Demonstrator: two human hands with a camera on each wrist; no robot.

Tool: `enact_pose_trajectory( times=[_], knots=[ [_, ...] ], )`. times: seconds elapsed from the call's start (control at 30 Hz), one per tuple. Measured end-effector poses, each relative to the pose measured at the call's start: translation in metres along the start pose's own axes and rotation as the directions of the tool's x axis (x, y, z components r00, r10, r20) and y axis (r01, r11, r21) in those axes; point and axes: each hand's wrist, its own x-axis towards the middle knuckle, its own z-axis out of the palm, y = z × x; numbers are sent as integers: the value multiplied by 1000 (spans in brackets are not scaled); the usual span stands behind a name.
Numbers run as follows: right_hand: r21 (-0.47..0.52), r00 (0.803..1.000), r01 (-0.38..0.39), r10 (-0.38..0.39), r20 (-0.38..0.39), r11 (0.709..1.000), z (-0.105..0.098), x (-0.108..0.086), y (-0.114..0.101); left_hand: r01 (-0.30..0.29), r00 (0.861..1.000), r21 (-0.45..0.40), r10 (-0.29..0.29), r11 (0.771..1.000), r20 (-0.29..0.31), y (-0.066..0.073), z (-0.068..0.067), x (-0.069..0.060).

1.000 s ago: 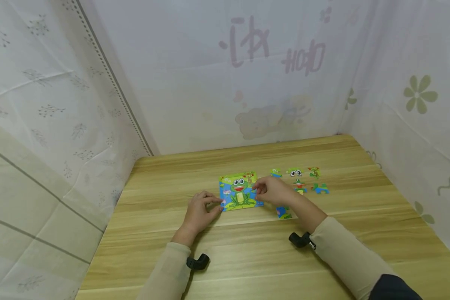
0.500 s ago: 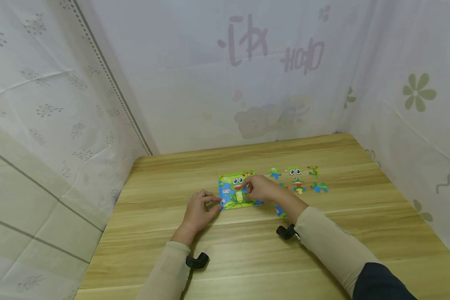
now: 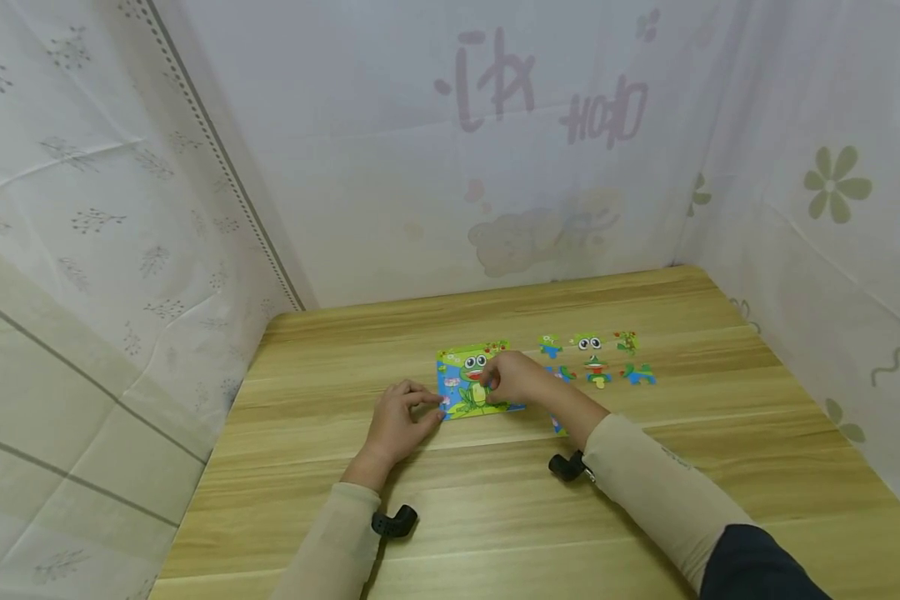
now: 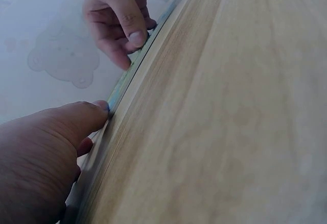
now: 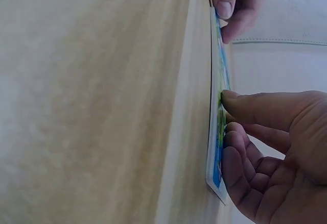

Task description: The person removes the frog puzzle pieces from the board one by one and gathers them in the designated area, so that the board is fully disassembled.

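Observation:
A frog puzzle board (image 3: 453, 383) lies on the table in the head view, its picture of a green frog on blue water partly covered by my right hand. My left hand (image 3: 399, 423) holds the board's near left corner between thumb and fingers. In the left wrist view that thumb (image 4: 94, 114) sits against the board's edge. Over the board's right half, my right hand (image 3: 521, 382) has its thumb and fingertips down on the picture. From the right wrist view, the other fingers (image 5: 242, 163) are curled near the surface. Whether a piece is between the fingertips is hidden.
Several loose puzzle pieces lie right of the board, among them a frog-eyes piece (image 3: 589, 342), a red-mouth piece (image 3: 597, 372) and a blue-green piece (image 3: 639, 374). One piece is partly behind the right forearm. A patterned curtain (image 3: 390, 167) hangs behind the wooden table (image 3: 480, 517).
My right hand has moved left from the board's right edge onto the frog's body, with little shift in the last half second. The left hand has stayed at the corner.

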Motion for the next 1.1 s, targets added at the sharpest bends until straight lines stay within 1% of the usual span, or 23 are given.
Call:
enact_pose_trajectory(
  times=[0.17,0.37,0.6,0.7,0.93,1.1],
  knots=[
    [-12,1000,-9,9,-8,1000,0,-1,-1,5,1000,8,-5,1000,3,0,0,0],
    [22,999,-34,34,10,999,0,-2,-2,9,1000,2,-9,1000,6,0,0,0],
    [57,999,-37,36,20,998,0,-1,-1,2,1000,0,-2,1000,1,0,0,0],
    [55,999,-38,37,18,998,0,0,0,4,1000,1,-4,1000,1,0,0,0],
    [-9,1000,-3,3,-3,1000,2,3,6,20,1000,-3,-20,1000,8,1,0,0],
    [-2,1000,22,-22,6,1000,0,3,8,17,1000,4,-17,1000,6,0,1,0]
  ],
)
